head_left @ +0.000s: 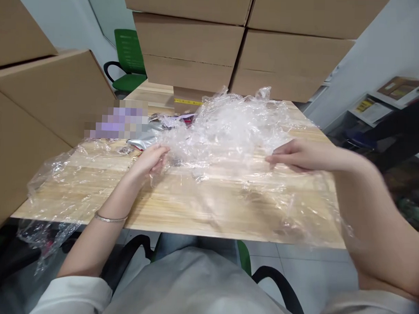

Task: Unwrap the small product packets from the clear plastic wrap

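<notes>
A big crumpled sheet of clear plastic film (231,130) lies across the wooden table (180,211). My left hand (151,158) is closed on the film's left part, fingers curled round a bunch of it. My right hand (297,155) pinches the film's right part, fingers pressed together and pointing left. The film stretches between both hands and hangs over the table's near and left edges. A thin bracelet (110,217) sits on my left wrist.
Stacked cardboard boxes (241,43) stand at the table's far end, with more boxes (36,105) along the left. Silver packets (144,138) lie behind my left hand. A green chair (128,58) stands far left; shelves (386,108) on the right.
</notes>
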A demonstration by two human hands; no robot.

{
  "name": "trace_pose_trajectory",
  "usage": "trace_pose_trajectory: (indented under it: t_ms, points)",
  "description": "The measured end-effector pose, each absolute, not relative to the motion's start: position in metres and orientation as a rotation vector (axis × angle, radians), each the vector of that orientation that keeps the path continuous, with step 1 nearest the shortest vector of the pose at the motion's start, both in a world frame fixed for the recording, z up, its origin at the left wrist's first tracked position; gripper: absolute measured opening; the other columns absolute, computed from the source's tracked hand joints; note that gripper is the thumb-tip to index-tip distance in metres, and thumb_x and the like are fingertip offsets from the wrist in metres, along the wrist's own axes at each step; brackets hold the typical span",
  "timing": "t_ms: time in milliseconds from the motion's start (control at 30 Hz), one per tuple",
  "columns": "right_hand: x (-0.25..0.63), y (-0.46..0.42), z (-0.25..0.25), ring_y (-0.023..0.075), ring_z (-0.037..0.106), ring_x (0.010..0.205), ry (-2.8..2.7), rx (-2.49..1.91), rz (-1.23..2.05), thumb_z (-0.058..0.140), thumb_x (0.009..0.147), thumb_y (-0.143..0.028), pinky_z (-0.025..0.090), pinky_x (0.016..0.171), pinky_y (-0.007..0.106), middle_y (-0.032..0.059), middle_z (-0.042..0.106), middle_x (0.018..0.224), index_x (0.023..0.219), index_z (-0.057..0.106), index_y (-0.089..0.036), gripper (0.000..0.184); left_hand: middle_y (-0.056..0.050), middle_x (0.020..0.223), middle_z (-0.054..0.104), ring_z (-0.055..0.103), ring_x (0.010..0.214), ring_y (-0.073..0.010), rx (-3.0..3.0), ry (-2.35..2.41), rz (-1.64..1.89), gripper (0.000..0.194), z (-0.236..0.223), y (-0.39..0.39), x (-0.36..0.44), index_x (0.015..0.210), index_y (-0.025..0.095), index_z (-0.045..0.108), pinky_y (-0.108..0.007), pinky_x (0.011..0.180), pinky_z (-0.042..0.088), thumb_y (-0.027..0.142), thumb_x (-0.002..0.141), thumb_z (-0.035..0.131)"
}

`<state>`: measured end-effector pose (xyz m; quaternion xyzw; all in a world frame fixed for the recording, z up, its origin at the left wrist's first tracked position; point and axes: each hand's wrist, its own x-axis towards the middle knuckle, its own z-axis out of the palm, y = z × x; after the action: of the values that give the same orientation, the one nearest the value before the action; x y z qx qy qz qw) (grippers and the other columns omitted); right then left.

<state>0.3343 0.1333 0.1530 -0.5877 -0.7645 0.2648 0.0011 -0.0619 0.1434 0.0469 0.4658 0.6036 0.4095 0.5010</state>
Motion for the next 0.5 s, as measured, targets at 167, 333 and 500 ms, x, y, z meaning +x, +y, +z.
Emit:
trace_pose_trajectory:
  t_ms: [167, 333, 500]
  points:
    - [0.325, 0.156, 0.073, 0.0326, 0.069, 0.097, -2.7, -2.082, 0.425, 0.055, 0.089, -0.046, 0.053, 0.083, 0.044, 0.0161, 0.073, 0.105, 0.106, 0.073, -0.015, 0.04, 0.002, 0.061, 0.059, 0.039, 0.036, -0.0062, 1.094, 1.504, 1.007, 0.019, 0.022, 0.146, -0.062, 0.073, 0.019, 0.053, -0.018, 0.033, 0.023, 0.037, 0.079, 0.059]
    - [0.295, 0.138, 0.027, 0.0366, 0.042, 0.139, -2.634, -1.428, 0.232, 0.068, 0.079, -0.052, 0.038, 0.111, 0.053, 0.0178, 0.041, 0.154, 0.158, 0.026, -0.016, 0.096, 0.001, 0.071, 0.064, 0.04, 0.036, -0.0054, 1.214, 1.499, 0.972, 0.016, 0.027, 0.139, -0.052, 0.087, 0.018, 0.062, -0.017, 0.033, 0.024, 0.033, 0.082, 0.063]
    - [0.275, 0.156, 0.012, 0.0271, 0.069, 0.094, -2.456, -1.324, 0.552, 0.05, 0.095, -0.041, 0.053, 0.085, 0.045, 0.0134, 0.073, 0.112, 0.128, 0.063, -0.018, 0.042, 0.003, 0.056, 0.058, 0.04, 0.029, -0.0105, 1.509, 1.599, 0.805, 0.019, 0.046, 0.13, -0.05, 0.1, 0.021, 0.061, -0.019, 0.031, 0.023, 0.034, 0.094, 0.048]
